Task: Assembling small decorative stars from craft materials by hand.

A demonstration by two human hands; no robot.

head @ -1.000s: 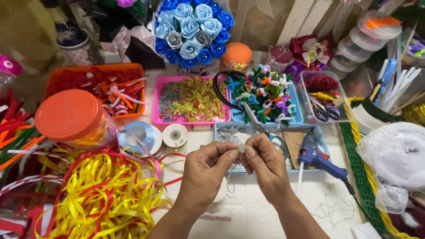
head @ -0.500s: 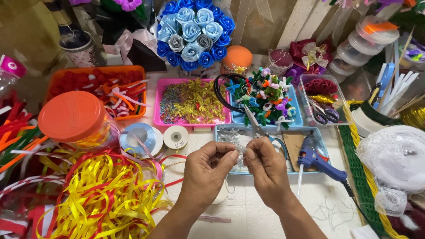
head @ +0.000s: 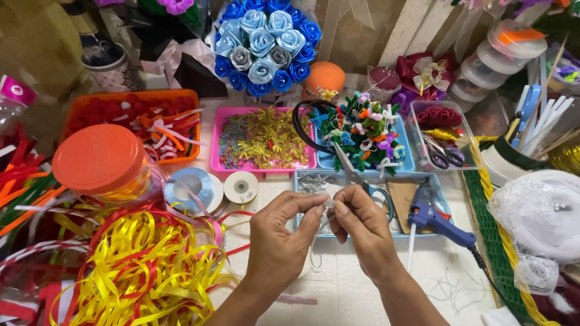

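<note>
Pinched between thumb and forefinger of both hands is a small clear piece, glassy and hard to resolve; it may be a bit of transparent film or a bead, cannot tell which. Left hand and right hand meet fingertip to fingertip above the front edge of the light blue tray, over the white tabletop.

Head view, change over the last second: hands sit marginally lower and closer to the camera, and the fingertips are drawn tighter together, the right forefinger now curled down over the piece. Scissors, tray and glue gun are unmoved. Judgement: fine work on the piece itself is under way, a twist or fold, with no tool taken up.

Head view, materials:
- Scissors, steel blades, blue loop handles, lying across the tray just behind the fingers
- Blue glue gun, hard plastic, white glue stick at the nozzle, cord trailing right
- Yellow and red ribbon heap, glossy satin, loose curls, near the left forearm
- Jar with orange lid, clear body, matte lid
- Two tape rolls, pale blue and white
- Pink tray with gold foil bits
- Blue fabric rose bouquet, rolled satin petals
- White netting, crumpled, at far right
</note>
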